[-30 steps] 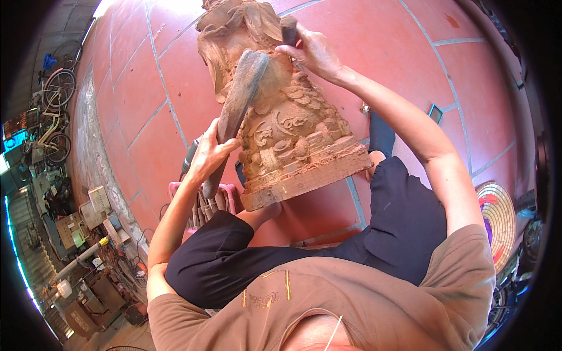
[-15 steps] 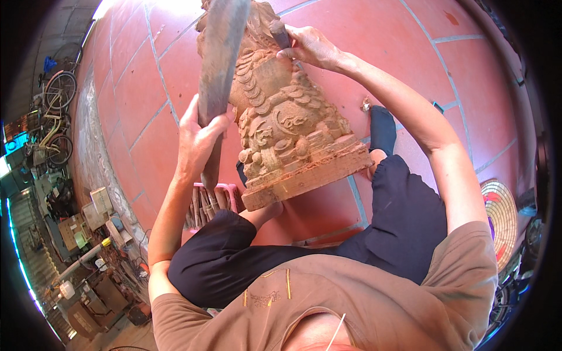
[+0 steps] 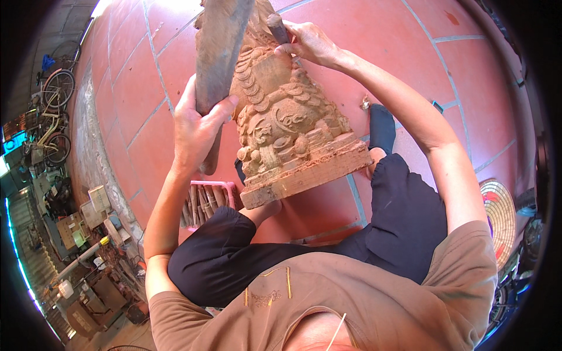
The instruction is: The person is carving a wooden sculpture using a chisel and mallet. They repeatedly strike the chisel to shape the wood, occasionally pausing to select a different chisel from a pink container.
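Note:
A brown wood carving (image 3: 287, 126), cut with stacked coins and round relief on a square base, stands tilted in front of me between my feet. My left hand (image 3: 196, 131) grips a broad, flat wooden mallet (image 3: 221, 55) by its narrow lower end. The mallet's blade rises past the carving's left side and hides part of its upper left. My right hand (image 3: 314, 45) pinches a chisel (image 3: 277, 28) by its short dark handle at the carving's upper right. The chisel's tip is hidden from view.
A pink basket (image 3: 233, 196) of wooden-handled tools sits by my left knee. Red floor tiles (image 3: 404, 70) surround the carving. Bicycles (image 3: 55, 117) and piled boxes and scrap (image 3: 93, 281) line the left side. A round woven hat (image 3: 499, 222) lies at the right.
The mallet's lower end has swung up and slightly left with my left hand, uncovering more of the tool basket. My right hand and the chisel have shifted slightly left and up.

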Demonstrator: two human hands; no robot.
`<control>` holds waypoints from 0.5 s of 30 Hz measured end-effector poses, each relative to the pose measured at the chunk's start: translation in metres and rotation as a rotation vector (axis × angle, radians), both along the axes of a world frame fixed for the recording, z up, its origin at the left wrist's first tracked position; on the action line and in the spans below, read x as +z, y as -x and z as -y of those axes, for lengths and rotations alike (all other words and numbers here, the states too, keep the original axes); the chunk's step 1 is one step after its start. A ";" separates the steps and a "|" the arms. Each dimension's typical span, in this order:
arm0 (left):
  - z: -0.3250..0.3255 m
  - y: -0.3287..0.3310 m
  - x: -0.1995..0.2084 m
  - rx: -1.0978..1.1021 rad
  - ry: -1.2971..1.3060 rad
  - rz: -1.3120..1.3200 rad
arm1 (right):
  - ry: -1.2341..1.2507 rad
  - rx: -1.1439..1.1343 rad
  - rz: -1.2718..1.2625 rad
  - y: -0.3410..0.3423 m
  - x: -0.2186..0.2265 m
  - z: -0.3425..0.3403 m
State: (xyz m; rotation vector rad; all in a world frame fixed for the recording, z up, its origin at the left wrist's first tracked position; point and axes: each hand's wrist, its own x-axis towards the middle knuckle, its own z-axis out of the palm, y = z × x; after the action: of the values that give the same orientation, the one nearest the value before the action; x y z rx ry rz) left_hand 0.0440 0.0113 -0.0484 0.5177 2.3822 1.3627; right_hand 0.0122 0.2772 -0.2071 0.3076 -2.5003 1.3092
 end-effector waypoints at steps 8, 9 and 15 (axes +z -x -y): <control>0.004 0.010 -0.011 -0.074 0.141 0.075 | -0.090 -0.016 -0.073 0.007 -0.007 0.002; 0.006 0.008 -0.008 -0.044 0.092 0.139 | -0.048 -0.007 -0.060 0.006 -0.007 0.000; 0.002 0.012 -0.013 -0.122 0.336 0.029 | -0.138 -0.002 -0.090 0.004 -0.003 0.002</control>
State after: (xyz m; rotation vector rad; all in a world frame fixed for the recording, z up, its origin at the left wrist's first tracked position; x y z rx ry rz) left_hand 0.0322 0.0094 -0.0611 0.5316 2.4418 0.8867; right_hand 0.0077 0.2754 -0.2104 0.3859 -2.5180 1.0986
